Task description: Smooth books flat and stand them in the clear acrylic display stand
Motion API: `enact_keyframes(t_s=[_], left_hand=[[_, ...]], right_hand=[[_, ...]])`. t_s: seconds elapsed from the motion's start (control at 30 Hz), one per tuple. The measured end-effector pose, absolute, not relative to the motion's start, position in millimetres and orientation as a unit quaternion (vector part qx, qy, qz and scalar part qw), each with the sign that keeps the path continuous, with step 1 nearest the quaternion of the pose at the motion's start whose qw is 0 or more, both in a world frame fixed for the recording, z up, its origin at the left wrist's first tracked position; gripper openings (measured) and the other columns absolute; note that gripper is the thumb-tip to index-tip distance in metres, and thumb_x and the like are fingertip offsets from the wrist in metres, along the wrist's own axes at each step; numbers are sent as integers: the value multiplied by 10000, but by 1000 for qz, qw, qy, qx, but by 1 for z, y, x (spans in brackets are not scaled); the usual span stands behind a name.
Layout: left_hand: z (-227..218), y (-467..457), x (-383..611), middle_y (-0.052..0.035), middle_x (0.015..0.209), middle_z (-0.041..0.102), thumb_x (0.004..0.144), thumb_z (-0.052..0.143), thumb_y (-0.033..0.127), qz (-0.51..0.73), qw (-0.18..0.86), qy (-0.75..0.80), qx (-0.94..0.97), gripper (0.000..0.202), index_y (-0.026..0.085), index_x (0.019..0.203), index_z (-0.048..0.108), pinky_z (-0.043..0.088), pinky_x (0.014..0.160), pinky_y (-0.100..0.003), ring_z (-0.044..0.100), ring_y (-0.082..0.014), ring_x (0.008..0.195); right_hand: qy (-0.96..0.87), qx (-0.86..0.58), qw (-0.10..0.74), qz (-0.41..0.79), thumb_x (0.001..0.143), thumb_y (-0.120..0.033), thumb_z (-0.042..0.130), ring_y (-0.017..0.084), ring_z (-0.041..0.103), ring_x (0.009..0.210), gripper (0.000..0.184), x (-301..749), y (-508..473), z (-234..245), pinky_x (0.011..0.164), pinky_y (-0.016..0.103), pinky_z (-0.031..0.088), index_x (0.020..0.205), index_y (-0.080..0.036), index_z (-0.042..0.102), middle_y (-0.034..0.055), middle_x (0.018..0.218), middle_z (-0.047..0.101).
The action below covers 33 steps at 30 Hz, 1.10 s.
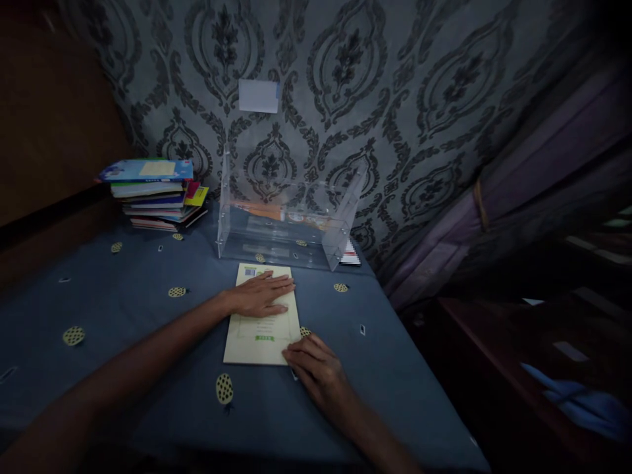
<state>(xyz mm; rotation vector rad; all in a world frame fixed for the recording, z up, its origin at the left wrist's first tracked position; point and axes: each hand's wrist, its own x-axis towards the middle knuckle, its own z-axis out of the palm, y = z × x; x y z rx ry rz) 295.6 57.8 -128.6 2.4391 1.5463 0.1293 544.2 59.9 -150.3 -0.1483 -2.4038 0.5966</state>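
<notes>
A patterned wall (284, 36) rises behind a clear rack (286, 230), with a white sheet (259, 96) above the rack and a tied curtain (454, 230) to its right. The rack stands toward the far side of a counter (395, 375) under a blue cloth (133, 296); a stack (158, 201) of books sits to its left, and something orange (266, 210) shows through it — inside or behind, I cannot tell.

The book (261, 326) lies flat on the counter just in front of the rack, its barcode (250, 272) at the end nearer the rack. The left hand (261, 294) is spread palm down across that end, fingers stretched out, gripping nothing. The right hand (316, 368) is half curled at the right corner farthest from the rack, fingertips touching the edge; whether it pinches the corner, I cannot tell.

The step in hand looks like steadying or squaring the book — judging by the flat palm. From here, a lift would call for right fingers under that corner and a lighter left hand.
</notes>
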Motion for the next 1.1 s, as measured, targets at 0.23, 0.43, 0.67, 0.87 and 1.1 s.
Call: enact_keyframes(t_s=[0.23, 0.43, 0.67, 0.87, 1.1], left_hand=[[-128, 44, 304, -70, 1616, 193, 1015, 248, 518, 61, 132, 507, 849, 626, 188, 1547, 226, 30, 1221, -415, 136, -197, 1501], [-133, 33, 313, -68, 1606, 229, 1014, 287, 508, 78, 129, 494, 856, 606, 218, 1544, 240, 60, 1223, -424, 180, -215, 1492], [-130, 18, 323, -95, 1588, 280, 1021, 315, 485, 85, 125, 470, 870, 597, 187, 1536, 263, 90, 1225, -427, 192, -207, 1490], [-123, 2, 334, -114, 1576, 300, 1010, 367, 493, 101, 122, 456, 876, 619, 174, 1533, 276, 118, 1225, -439, 226, -229, 1479], [-117, -20, 350, -115, 1557, 353, 990, 431, 502, 113, 146, 427, 885, 641, 181, 1524, 282, 85, 1231, -446, 257, -225, 1471]], right_hand=[[-918, -56, 325, 222, 952, -125, 520, 190, 638, 838, 215, 545, 59, -150, 788, 373, 574, 1065, -199, 687, 67, 906, 699], [-918, -42, 331, 214, 947, -114, 527, 191, 645, 858, 209, 545, 59, -151, 794, 365, 572, 1072, -195, 673, 71, 921, 702], [-925, -39, 325, 194, 921, -82, 543, 182, 647, 827, 190, 547, 56, -147, 792, 359, 550, 1039, -187, 649, 61, 913, 708], [-900, -76, 388, 181, 923, -73, 507, 155, 595, 667, 177, 548, 53, -142, 632, 292, 510, 864, -201, 614, 33, 733, 656], [-886, -134, 399, 193, 942, -103, 483, 189, 656, 780, 190, 549, 56, -138, 708, 333, 542, 976, -214, 633, 62, 860, 700]])
